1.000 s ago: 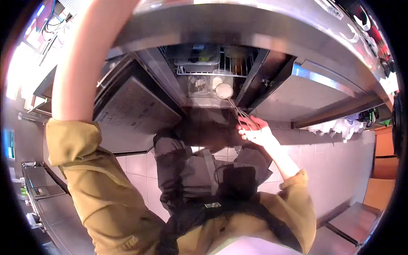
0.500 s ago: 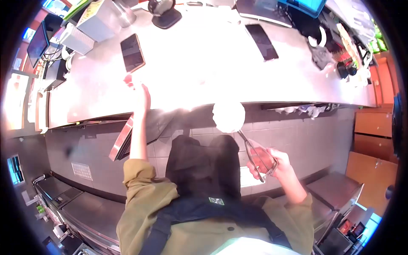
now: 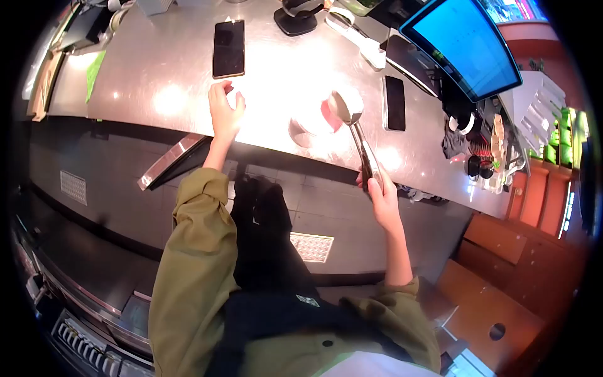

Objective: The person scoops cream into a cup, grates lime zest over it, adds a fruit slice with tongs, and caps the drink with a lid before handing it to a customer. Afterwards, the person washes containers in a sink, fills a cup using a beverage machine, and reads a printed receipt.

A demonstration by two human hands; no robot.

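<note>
My right hand (image 3: 381, 195) is closed round the handles of a metal scoop (image 3: 358, 135). The scoop's round head points away from me, over the steel counter (image 3: 151, 75), beside a pale round item in the glare that I cannot make out clearly. My left hand (image 3: 226, 112) is at the counter's front edge with its fingers apart and curved, nothing visible in it. Just beyond its fingertips lies a dark phone (image 3: 228, 49). Another phone (image 3: 394, 103) lies on the counter, to the right of the scoop.
A lit blue screen (image 3: 465, 47) stands at the back right, with a black stand (image 3: 295, 22) to its left. Below the counter a cabinet door (image 3: 173, 160) juts out, open. Cups and small items crowd the counter's right end. Wooden cabinets (image 3: 496, 276) stand at the right.
The scoop has swung up from the open cabinet to above the counter, and its white load no longer shows as a full ball. My left hand has come down to the counter's edge.
</note>
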